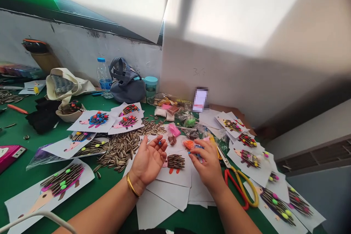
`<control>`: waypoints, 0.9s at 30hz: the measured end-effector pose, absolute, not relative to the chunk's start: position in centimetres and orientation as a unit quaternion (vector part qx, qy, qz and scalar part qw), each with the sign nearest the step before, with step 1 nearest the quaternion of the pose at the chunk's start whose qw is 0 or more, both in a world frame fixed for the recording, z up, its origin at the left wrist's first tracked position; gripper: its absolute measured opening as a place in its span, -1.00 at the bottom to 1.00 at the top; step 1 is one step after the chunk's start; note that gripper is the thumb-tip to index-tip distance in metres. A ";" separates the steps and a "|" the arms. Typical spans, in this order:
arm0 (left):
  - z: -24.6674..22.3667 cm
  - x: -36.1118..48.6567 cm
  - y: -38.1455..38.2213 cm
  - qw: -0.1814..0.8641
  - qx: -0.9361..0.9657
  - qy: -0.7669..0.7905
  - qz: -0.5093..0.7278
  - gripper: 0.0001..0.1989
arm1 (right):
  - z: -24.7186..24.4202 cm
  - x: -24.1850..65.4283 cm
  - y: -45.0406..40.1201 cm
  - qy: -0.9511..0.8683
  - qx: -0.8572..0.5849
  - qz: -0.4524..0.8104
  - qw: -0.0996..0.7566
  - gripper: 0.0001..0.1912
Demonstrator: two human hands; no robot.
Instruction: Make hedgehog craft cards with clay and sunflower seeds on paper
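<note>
My left hand (149, 161) is turned palm up with its fingers loosely curved, and a tiny blue clay ball (159, 142) rests on them. Between the thumb and fingers of my right hand (206, 164) is a small bit of blue clay (189, 153). Just beyond those fingers lie an orange clay lump (188, 144) in clear wrap and some blue clay (197, 147), partly hidden. On the paper between my hands is a hedgehog picture (176, 161) with striped sunflower seeds as spines and orange feet; my left fingers partly cover its head.
Sunflower seeds (120, 150) lie heaped left of the papers. Finished hedgehog pictures (63, 184) spread on both sides. Scissors (241, 186) with red and yellow handles lie beside my right forearm. A phone (200, 98), a water bottle (104, 78) and a blue bag (127, 84) stand at the back.
</note>
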State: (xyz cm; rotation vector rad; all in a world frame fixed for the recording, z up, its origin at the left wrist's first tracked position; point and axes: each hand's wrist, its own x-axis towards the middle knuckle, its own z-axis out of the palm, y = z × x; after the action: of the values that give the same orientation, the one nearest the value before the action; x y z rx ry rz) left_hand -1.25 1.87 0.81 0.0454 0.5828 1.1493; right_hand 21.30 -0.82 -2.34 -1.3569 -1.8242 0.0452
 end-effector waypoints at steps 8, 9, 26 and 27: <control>0.5 -1.4 2.2 0.784 0.016 0.286 0.551 -0.57 | -2.9 20.0 -1.2 -0.758 -0.559 0.019 0.335 -0.91; 0.5 -1.4 2.2 0.785 0.016 0.288 0.549 -0.58 | -3.0 20.0 -1.3 -0.759 -0.560 0.019 0.333 -0.90; 0.7 -1.1 2.0 0.784 0.022 0.301 0.542 -0.60 | -3.7 19.8 -1.1 -0.772 -0.556 0.020 0.308 -0.86; 0.7 -1.1 2.0 0.784 0.022 0.301 0.542 -0.60 | -3.7 19.8 -1.1 -0.773 -0.556 0.018 0.305 -0.86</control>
State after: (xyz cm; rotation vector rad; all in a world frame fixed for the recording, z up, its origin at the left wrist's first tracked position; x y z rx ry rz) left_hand -1.10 2.03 0.70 0.0469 0.6503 1.1683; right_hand 19.77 -1.11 -3.65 -1.4730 -2.0468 0.0479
